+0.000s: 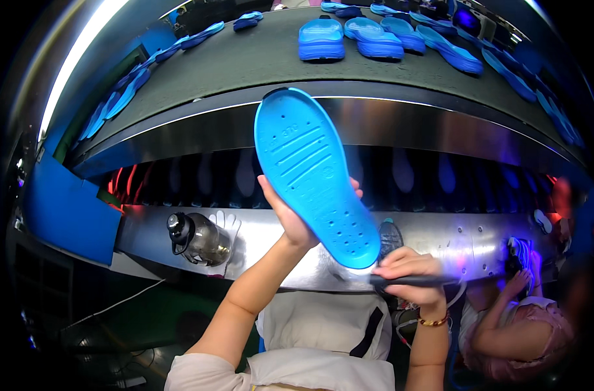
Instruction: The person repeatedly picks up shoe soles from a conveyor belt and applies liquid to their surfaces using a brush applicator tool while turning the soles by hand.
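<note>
Head camera: sits on the person's head, looks down and forward, wide fisheye.
Sole (313,173): near, in the centre.
Bench (447,251): lies behind it.
Belt (245,68): farther, toward top.

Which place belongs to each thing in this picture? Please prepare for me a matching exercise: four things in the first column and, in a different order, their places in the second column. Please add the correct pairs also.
Things
1. nearest sole
2. dark tool
3. bottle
4. bracelet

Places
A. on the metal bench
B. around the right wrist
C. in the left hand
D. in the right hand

Right pairs
1-C, 2-D, 3-A, 4-B
</note>
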Demonstrator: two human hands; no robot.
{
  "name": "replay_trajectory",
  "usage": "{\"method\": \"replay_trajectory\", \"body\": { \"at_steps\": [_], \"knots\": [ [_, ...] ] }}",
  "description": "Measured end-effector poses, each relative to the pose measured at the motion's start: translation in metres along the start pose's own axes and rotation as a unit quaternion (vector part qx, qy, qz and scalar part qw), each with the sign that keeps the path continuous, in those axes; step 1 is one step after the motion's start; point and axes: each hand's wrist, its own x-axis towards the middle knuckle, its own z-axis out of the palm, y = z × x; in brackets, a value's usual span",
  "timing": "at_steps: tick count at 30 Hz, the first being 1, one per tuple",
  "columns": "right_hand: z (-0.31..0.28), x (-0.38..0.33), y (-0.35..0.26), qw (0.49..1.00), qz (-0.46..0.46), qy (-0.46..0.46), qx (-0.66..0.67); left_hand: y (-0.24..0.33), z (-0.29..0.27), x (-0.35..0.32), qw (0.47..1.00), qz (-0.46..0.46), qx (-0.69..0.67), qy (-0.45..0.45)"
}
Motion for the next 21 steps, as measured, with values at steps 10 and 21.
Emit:
{"method": "replay_trajectory", "body": {
  "at_steps": [10,21],
  "knots": [
    [0.046,0.006,0.000,0.865,0.061,0.264,0.422,-0.019,0.010,-0.040,0.994,-0.037,-0.013,-0.097],
    [-0.003,0.023,-0.046,0.993,0.042,-0.108,-0.035,0.024,0.010,-0.010,0.895,-0.407,0.098,-0.152]
  ]
}}
